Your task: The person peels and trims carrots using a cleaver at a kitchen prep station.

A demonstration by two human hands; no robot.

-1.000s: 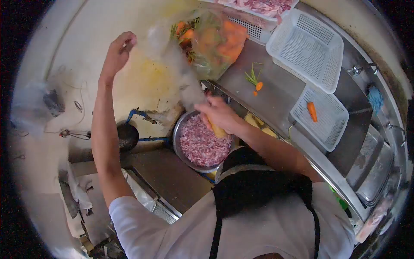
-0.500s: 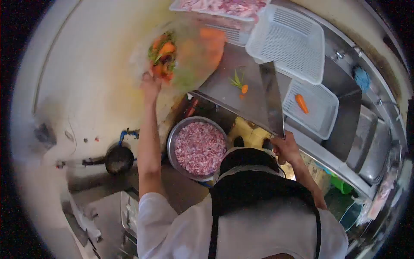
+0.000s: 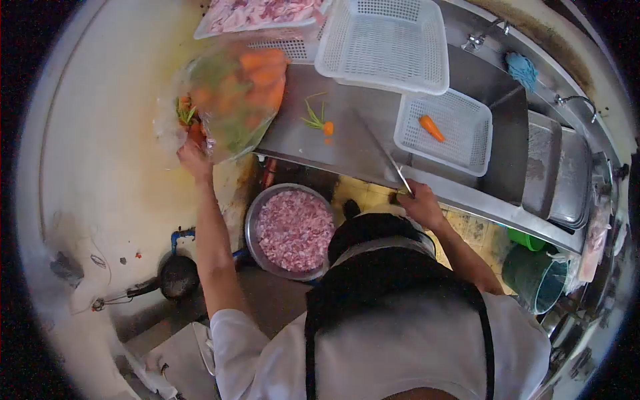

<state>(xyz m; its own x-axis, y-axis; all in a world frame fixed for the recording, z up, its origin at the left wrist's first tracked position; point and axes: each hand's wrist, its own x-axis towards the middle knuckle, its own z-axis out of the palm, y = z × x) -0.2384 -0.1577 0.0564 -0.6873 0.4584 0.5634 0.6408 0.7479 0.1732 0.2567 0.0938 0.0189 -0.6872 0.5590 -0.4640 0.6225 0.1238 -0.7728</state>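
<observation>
My left hand point(image 3: 193, 159) is at the mouth of a clear plastic bag point(image 3: 240, 113) of carrots with green tops. Its fingers are closed beside an orange-red carrot end point(image 3: 195, 131); plastic partly hides what they grip. In my right hand point(image 3: 421, 203) is a large broad-bladed knife point(image 3: 385, 152), seen nearly edge-on, its blade over the metal counter point(image 3: 287, 137). Left of the blade lies a cut carrot top point(image 3: 328, 127) with green stems point(image 3: 312, 119). To its right, one trimmed carrot point(image 3: 432, 128) rests in a small white basket point(image 3: 477, 143).
A larger white basket point(image 3: 383, 47) stands behind the small one, partly over the sink. Raw meat fills a crate point(image 3: 260, 15) at the back. Below the counter is a metal bowl point(image 3: 249, 230) of chopped meat. A black pan point(image 3: 179, 277) sits at the lower left.
The view has shifted, so the counter appears further left. The bag now covers more of the carrots near my left hand. The knife has turned from showing its broad side to nearly edge-on.
</observation>
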